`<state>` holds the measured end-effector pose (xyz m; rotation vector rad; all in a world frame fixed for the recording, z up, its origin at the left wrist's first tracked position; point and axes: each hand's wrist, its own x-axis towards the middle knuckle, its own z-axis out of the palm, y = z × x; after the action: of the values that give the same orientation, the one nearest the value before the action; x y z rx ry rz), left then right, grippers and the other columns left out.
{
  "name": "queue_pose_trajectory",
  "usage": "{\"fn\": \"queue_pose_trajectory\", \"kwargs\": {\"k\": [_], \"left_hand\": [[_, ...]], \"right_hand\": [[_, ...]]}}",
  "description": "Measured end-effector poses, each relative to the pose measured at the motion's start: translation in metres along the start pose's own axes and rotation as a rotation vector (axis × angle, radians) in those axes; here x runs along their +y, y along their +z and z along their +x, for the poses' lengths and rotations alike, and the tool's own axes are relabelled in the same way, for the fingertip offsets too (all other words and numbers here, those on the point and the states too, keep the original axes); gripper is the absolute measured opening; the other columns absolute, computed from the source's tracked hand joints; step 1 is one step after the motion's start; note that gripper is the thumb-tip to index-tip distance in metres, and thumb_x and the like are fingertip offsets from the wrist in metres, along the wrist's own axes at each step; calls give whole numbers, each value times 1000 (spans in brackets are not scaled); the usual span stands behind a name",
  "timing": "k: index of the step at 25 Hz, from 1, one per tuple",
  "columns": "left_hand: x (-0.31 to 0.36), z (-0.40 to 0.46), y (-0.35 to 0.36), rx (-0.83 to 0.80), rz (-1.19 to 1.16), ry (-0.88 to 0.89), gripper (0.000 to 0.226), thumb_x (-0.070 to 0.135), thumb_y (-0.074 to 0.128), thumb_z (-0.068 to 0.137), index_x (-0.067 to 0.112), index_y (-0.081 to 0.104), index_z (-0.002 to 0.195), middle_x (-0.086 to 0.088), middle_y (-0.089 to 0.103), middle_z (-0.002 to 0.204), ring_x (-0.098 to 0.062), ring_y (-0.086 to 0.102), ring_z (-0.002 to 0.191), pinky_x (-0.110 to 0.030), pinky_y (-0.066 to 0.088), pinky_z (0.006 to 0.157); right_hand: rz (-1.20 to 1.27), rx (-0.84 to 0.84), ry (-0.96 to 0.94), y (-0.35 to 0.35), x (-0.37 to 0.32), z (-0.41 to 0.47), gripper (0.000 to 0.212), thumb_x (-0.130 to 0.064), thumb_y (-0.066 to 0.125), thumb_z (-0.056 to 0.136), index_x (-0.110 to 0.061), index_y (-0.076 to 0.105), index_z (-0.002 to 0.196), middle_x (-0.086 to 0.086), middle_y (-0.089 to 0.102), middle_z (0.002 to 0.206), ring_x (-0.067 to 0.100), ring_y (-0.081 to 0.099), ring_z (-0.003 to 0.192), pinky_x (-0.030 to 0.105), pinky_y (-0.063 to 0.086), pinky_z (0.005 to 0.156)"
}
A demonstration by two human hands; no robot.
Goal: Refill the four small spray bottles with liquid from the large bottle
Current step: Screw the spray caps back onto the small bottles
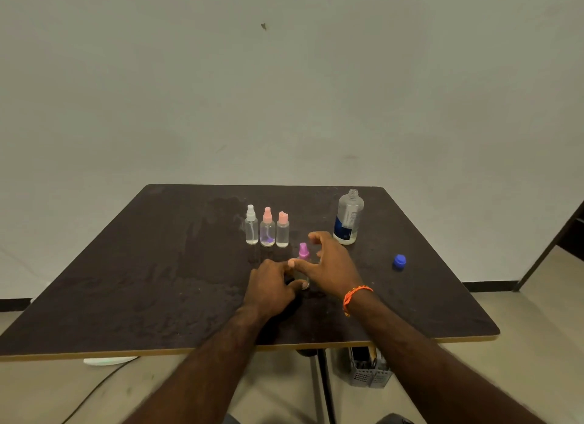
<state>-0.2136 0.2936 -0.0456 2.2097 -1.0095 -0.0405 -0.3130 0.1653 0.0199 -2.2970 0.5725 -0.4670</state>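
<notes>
4 spray bottles: 3 in a row [267, 227], 1 purple-top [303, 252] gripped by left hand [273, 286]; right hand [328, 262] splayed, empty. 1 large bottle [348, 217], uncapped; 1 blue cap [399, 261].

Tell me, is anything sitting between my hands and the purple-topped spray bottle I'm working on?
Nothing visible does. The left hand grips the body of the purple-topped bottle, and the open right hand is right beside its pump top. The other three small bottles stand behind it, and the large bottle is off to the right.
</notes>
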Motion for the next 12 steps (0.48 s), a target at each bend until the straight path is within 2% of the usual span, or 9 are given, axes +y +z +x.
{"fn": "queue_pose_trajectory", "kwargs": {"k": [1, 3, 5, 7, 9, 11, 12], "left_hand": [[-1, 0, 1, -6, 1, 3, 34, 58, 77, 83, 33, 75, 105, 17, 69, 77, -4, 62, 72, -48, 59, 85], [-1, 2, 1, -14, 13, 16, 46, 65, 72, 82, 35, 73, 116, 18, 72, 85, -4, 64, 78, -48, 58, 88], [-1, 3, 2, -9, 39, 5, 51, 67, 71, 83, 36, 71, 123, 17, 74, 94, -8, 66, 89, -49, 56, 94], [-1, 3, 3, -13, 77, -20, 47, 62, 74, 86, 31, 72, 122, 13, 73, 97, -11, 65, 95, -50, 51, 100], [-2, 3, 4, -14, 89, -24, 43, 62, 73, 86, 31, 73, 116, 15, 72, 95, -12, 64, 97, -52, 49, 100], [-4, 4, 4, -32, 82, -16, 52, 69, 68, 84, 34, 71, 123, 17, 73, 99, -10, 64, 98, -52, 50, 100], [-6, 5, 5, -34, 89, -15, 56, 71, 65, 83, 35, 70, 126, 18, 74, 100, -10, 64, 98, -52, 50, 100]], "right_hand": [[46, -32, -34, -2, -1, 0, 67, -41, 77, 82, -26, 46, 140, -8, 56, 134, 11, 55, 119, 35, 51, 100], [78, -36, -88, -5, -3, 0, 59, -28, 69, 91, -26, 44, 144, -2, 62, 134, 11, 59, 119, 37, 51, 103], [69, 44, -51, -5, -5, 1, 51, -29, 75, 87, -26, 52, 133, -3, 70, 113, 7, 66, 100, 35, 56, 94], [34, 73, 5, -3, -7, 2, 59, -39, 83, 78, -27, 50, 125, -9, 67, 98, 6, 65, 87, 32, 58, 85], [76, 5, -3, -1, -6, 1, 70, -42, 81, 78, -28, 42, 135, -9, 65, 110, 8, 63, 98, 31, 55, 89], [119, -23, -58, -2, -6, 1, 63, -30, 74, 87, -27, 41, 141, -4, 65, 124, 10, 61, 109, 34, 53, 98], [113, -10, -75, -3, -6, 2, 56, -25, 72, 89, -26, 44, 138, -2, 67, 122, 9, 62, 108, 35, 53, 98]]}}
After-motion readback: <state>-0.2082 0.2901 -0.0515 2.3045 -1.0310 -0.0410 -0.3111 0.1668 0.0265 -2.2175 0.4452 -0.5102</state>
